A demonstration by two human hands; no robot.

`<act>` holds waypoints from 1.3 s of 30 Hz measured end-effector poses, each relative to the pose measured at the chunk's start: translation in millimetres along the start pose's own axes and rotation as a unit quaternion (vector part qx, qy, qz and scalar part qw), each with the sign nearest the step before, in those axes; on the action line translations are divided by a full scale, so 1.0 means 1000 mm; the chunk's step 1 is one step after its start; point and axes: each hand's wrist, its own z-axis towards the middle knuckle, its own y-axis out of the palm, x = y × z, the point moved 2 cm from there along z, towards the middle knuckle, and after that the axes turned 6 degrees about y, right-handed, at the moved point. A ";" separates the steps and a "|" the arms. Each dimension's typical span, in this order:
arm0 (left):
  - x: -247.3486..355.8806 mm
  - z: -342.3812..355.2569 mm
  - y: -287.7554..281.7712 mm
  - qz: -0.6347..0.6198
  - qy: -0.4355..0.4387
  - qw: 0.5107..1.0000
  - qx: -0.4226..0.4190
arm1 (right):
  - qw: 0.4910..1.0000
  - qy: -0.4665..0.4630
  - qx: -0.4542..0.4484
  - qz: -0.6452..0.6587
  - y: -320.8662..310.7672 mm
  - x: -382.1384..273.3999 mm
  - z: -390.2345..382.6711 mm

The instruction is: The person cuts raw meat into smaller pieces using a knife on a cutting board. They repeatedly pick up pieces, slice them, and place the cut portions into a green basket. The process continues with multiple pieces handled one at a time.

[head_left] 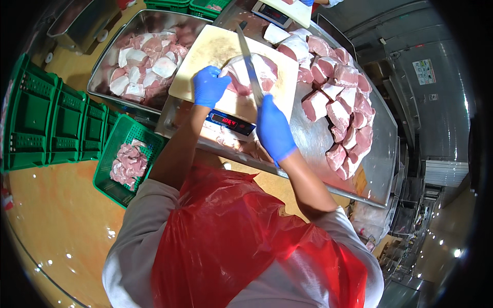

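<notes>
A large piece of raw meat (267,73) with a pale fat layer lies on the white cutting board (187,77). At its left edge my left hand (209,86), in a blue glove, has its fingers closed against the meat. My right hand (275,128), also gloved in blue, grips a long knife (248,59) by its handle, which the fingers mostly hide. The blade slants up and leftward over the meat, its tip past the board's far edge. Under the near side of the board sits a digital scale (231,122) with a lit red display.
Several meat blocks (339,108) are heaped on the steel table (377,154) at right. A steel tub (102,66) of cut meat stands left of the board. Below it is a green basket (105,172) with trimmings, beside stacked green crates (31,110). Another person's gloved hand (306,2) shows at the top.
</notes>
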 end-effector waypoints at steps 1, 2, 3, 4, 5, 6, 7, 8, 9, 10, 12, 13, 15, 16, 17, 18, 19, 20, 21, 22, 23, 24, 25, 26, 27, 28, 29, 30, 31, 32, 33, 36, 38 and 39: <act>0.000 0.000 -0.002 -0.036 -0.058 0.998 -0.002 | 0.999 -0.019 0.042 0.003 0.014 -0.003 0.023; 0.000 -0.002 -0.004 -0.071 -0.116 0.991 -0.005 | 0.999 -0.028 0.040 0.013 0.017 -0.013 0.043; 0.008 -0.002 -0.010 0.033 -0.030 0.999 -0.009 | 0.998 -0.039 0.034 0.024 0.020 -0.022 0.061; 0.002 -0.001 -0.011 0.031 -0.013 0.999 0.006 | 0.997 -0.057 0.040 0.015 0.024 -0.033 0.076; -0.009 -0.001 -0.010 0.028 0.002 0.999 0.024 | 0.996 -0.077 0.045 0.005 0.028 -0.045 0.089; -0.008 -0.001 -0.007 0.019 0.014 0.999 0.036 | 0.995 -0.091 0.049 -0.010 0.030 -0.048 0.095; -0.007 -0.002 -0.006 0.010 0.029 0.998 0.060 | 0.996 -0.070 0.028 -0.036 0.035 -0.045 0.099; -0.006 -0.003 -0.004 0.005 0.019 0.999 0.043 | 0.997 -0.049 0.009 -0.063 0.041 -0.039 0.101; 0.007 -0.003 -0.007 0.002 0.007 1.000 0.023 | 0.996 -0.026 -0.014 -0.087 0.048 -0.031 0.100; 0.010 -0.003 -0.013 0.003 -0.007 1.000 0.012 | 0.993 -0.023 -0.043 -0.110 0.047 -0.031 0.092; -0.004 -0.012 -0.017 -0.021 -0.012 1.000 0.019 | 0.982 -0.014 -0.099 -0.158 0.032 -0.020 0.051; -0.011 -0.015 -0.022 -0.014 0.005 0.999 0.034 | 0.978 0.000 -0.133 -0.163 0.028 -0.008 0.032; -0.023 -0.017 -0.043 -0.040 0.102 0.993 0.042 | 0.970 0.019 -0.184 -0.160 0.005 0.005 -0.007; -0.016 -0.022 -0.070 -0.048 0.022 0.999 -0.002 | 0.968 0.030 -0.202 -0.144 -0.013 0.008 -0.026; -0.006 -0.025 -0.097 -0.053 -0.057 0.996 -0.051 | 0.974 0.013 -0.170 -0.149 -0.017 0.034 -0.048; -0.021 -0.037 -0.119 -0.216 -0.175 0.959 -0.050 | 0.979 -0.011 -0.139 -0.151 -0.018 0.058 -0.067; -0.018 -0.048 -0.154 -0.195 -0.144 0.968 -0.061 | 0.983 0.028 -0.132 -0.128 -0.029 0.062 -0.082; -0.033 -0.062 -0.193 -0.129 -0.187 0.967 -0.114 | 0.985 0.060 -0.127 -0.104 -0.038 0.067 -0.092; -0.062 -0.080 -0.229 -0.088 -0.230 0.964 -0.100 | 0.992 0.060 -0.090 -0.066 -0.042 0.077 -0.104; -0.143 -0.113 -0.290 0.024 -0.225 0.961 -0.157 | 0.997 0.052 -0.056 -0.024 -0.042 0.088 -0.114; -0.177 -0.143 -0.314 0.094 -0.262 0.957 -0.082 | 0.998 0.053 -0.017 0.013 -0.041 0.094 -0.122; -0.154 -0.143 -0.314 0.481 -0.182 0.843 -0.160 | 0.997 0.055 0.038 0.041 -0.037 0.094 -0.124; -0.138 -0.134 -0.306 0.488 -0.122 0.845 -0.183 | 0.993 0.079 0.060 0.061 -0.032 0.096 -0.124; -0.123 -0.121 -0.291 0.490 -0.059 0.845 -0.207 | 0.988 0.106 0.084 0.078 -0.029 0.099 -0.122; -0.099 -0.097 -0.259 0.382 0.033 0.908 -0.169 | 0.984 0.117 0.096 0.093 -0.025 0.101 -0.117; -0.047 -0.060 -0.212 0.304 0.013 0.935 -0.181 | 0.979 0.131 0.111 0.106 -0.021 0.103 -0.112; -0.029 -0.042 -0.171 0.177 0.015 0.972 -0.152 | 0.976 0.136 0.122 0.119 -0.021 0.103 -0.105; -0.026 -0.029 -0.128 -0.059 0.109 0.985 -0.123 | 0.975 0.121 0.130 0.137 -0.024 0.101 -0.098; 0.026 0.001 -0.090 0.109 0.291 0.934 -0.175 | 0.972 0.111 0.142 0.152 -0.027 0.101 -0.092; 0.036 0.012 -0.049 0.134 0.352 0.914 -0.151 | 0.970 0.092 0.149 0.168 -0.032 0.098 -0.085; 0.051 0.032 -0.017 0.176 0.306 0.911 -0.214 | 0.967 0.097 0.149 0.183 -0.037 0.097 -0.080; 0.120 0.048 0.054 0.367 0.049 0.827 -0.424 | 0.965 0.108 0.155 0.182 -0.046 0.106 -0.080; 0.118 0.053 0.068 0.368 0.074 0.813 -0.445 | 0.964 0.111 0.165 0.178 -0.047 0.114 -0.088; 0.119 0.058 0.072 0.360 0.134 0.788 -0.481 | 0.960 0.122 0.171 0.183 -0.042 0.120 -0.094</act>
